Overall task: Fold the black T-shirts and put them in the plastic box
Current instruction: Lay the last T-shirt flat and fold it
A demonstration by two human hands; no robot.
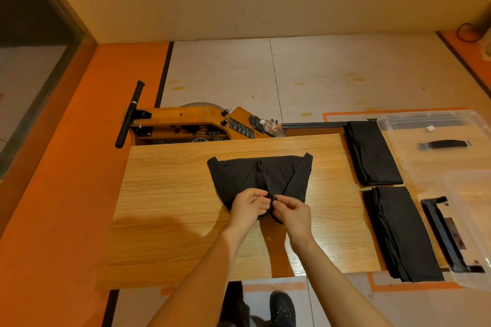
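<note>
Head view: my left hand [247, 207] and right hand [291, 211] pinch the half-folded T-shirt [259, 178] mid-counter [164, 194]; two stacks [372, 154] wait at three o'clock (none visibly boxed) beside the plastic box [470, 220].

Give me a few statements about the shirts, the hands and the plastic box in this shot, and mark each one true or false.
1. Both hands meet at the near edge of the black T-shirt on the wooden table. True: the left hand and right hand both pinch the fabric there.
2. The T-shirt being folded already lies inside the plastic box. False: it lies on the table; the plastic box stands to the right.
3. Two stacks of black fabric lie at the right: a far stack and a near stack. True.
4. The right hand is empty and flat. False: it pinches the shirt.
</note>
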